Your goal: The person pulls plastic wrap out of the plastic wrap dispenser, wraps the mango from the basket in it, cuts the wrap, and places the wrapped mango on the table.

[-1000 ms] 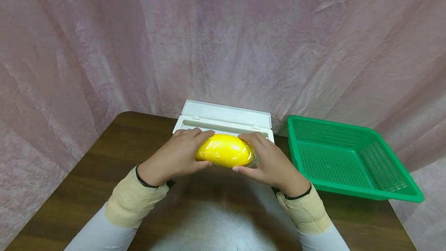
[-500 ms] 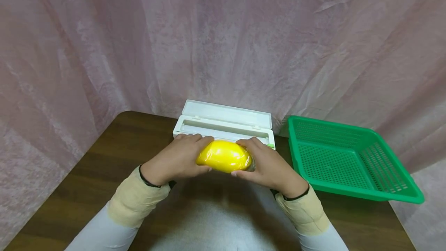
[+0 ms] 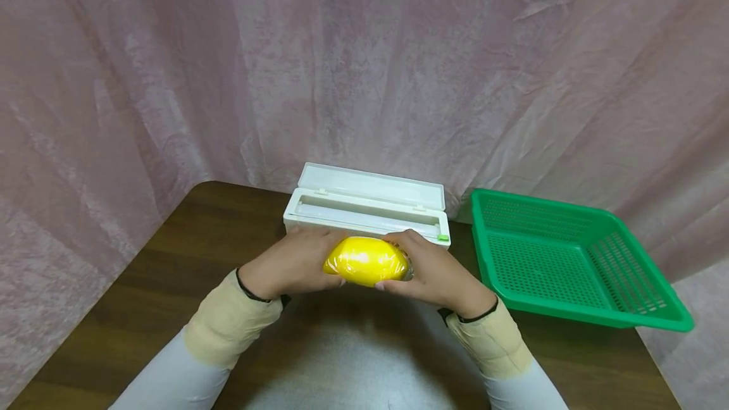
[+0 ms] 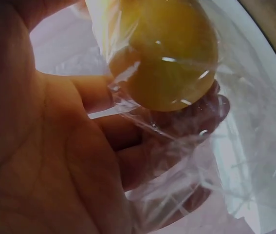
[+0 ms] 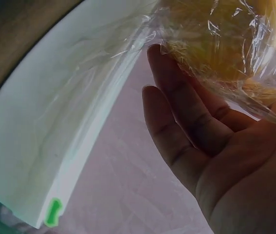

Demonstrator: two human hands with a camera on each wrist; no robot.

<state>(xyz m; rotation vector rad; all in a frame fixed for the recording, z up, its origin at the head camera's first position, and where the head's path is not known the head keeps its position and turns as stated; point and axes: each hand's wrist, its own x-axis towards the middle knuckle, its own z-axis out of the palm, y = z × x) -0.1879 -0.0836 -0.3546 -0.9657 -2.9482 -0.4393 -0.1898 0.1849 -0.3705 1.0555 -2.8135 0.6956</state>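
A smooth yellow oval fruit [image 3: 366, 260], wrapped in shiny cling film [image 5: 254, 48], is held between both hands in front of the white film dispenser [image 3: 370, 201]. My left hand [image 3: 300, 260] grips its left end, thumb on the near side and fingers on the far side. From the right end my right hand [image 3: 434, 269] holds it the same way. In the left wrist view, loose clear film [image 4: 176, 161] spreads below the fruit over the fingers. The dispenser's lid is raised, showing a roll [image 3: 364, 216] inside; a green slider [image 3: 443, 238] sits at its right end.
To the right stands a green plastic basket [image 3: 547, 309] with perforated walls, close to the dispenser. All of this is on a dark brown wooden table [image 3: 188, 252]. A pinkish curtain [image 3: 364, 68] hangs behind the table's far edge.
Both hands have drawn the yellow fruit toward me, away from the dispenser. More of the dispenser's front, its roll and the green slider now shows. The basket has stayed put.
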